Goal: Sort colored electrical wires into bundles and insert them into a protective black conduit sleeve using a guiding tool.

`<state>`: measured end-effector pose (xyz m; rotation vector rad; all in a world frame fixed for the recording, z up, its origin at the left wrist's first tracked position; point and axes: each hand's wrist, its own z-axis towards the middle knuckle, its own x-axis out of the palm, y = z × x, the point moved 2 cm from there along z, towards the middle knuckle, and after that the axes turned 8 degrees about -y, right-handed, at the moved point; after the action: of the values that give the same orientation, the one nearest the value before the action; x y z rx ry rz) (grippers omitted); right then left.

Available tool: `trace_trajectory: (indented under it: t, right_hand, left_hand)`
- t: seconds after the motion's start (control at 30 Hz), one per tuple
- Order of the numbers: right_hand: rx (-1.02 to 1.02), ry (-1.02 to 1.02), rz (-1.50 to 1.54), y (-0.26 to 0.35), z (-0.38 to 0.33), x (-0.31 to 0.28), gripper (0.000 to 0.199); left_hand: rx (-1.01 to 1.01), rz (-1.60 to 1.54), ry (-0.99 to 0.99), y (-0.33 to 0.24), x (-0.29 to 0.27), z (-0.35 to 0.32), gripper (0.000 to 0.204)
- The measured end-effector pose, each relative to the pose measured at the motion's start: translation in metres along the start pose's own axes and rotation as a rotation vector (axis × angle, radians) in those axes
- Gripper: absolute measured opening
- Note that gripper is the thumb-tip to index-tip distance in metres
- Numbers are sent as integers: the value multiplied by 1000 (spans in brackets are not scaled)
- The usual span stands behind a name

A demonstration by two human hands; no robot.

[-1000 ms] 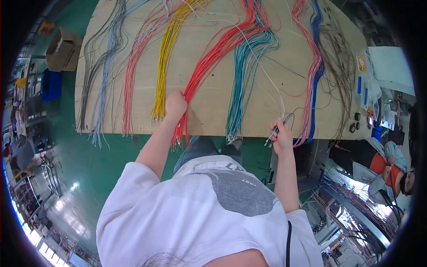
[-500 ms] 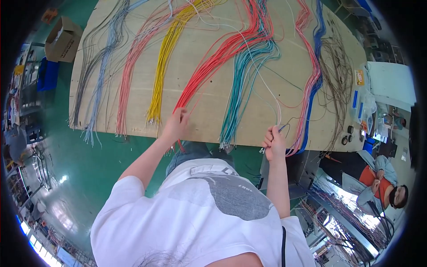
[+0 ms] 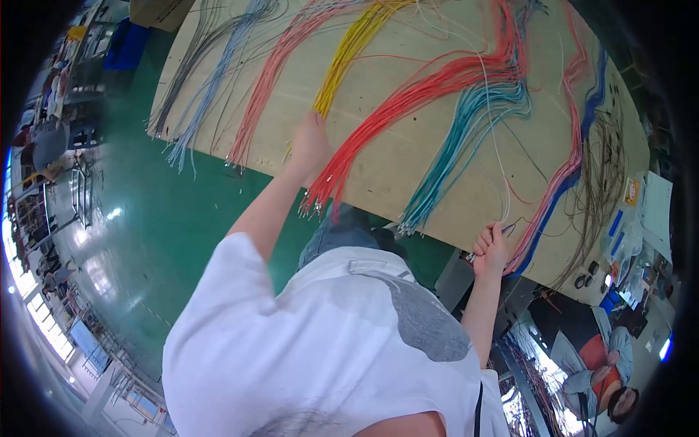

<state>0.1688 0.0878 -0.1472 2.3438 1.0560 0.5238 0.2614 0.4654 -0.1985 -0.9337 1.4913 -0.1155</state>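
Mid-frame, our left hand (image 3: 309,142) covers the yellow wires' (image 3: 348,51) ends, grip unclear; our right hand (image 3: 491,249) clamps a thin white wire (image 3: 492,138), partly hiding a small tool (image 3: 473,256).

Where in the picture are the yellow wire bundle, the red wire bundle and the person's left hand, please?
yellow wire bundle (image 3: 348,54), head view, middle of its length.
red wire bundle (image 3: 408,102), head view, mid-run on the board.
left hand (image 3: 309,142), head view, back of the hand.

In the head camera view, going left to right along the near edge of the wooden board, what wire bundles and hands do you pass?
Grey and pale blue wires → pink wires → yellow wires → left hand → red wires → teal wires → right hand → pink and blue wires → brown wires.
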Motion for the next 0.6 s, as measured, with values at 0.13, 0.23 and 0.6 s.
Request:
trace_trajectory:
  t: [0.13, 0.23, 0.6]
  right_hand:
    - [56, -17, -32, 0, -3, 13, 21]
    - [37, -12, -51, 3, -2, 19, 21]
    - [-4, -53, -66, 2, -1, 24, 21]
  left_hand:
    - [248, 309, -72, 38, 13, 20, 20]
    - [65, 220, -34, 39, 10, 17, 18]
    - [130, 79, 161, 28, -31, 24, 16]
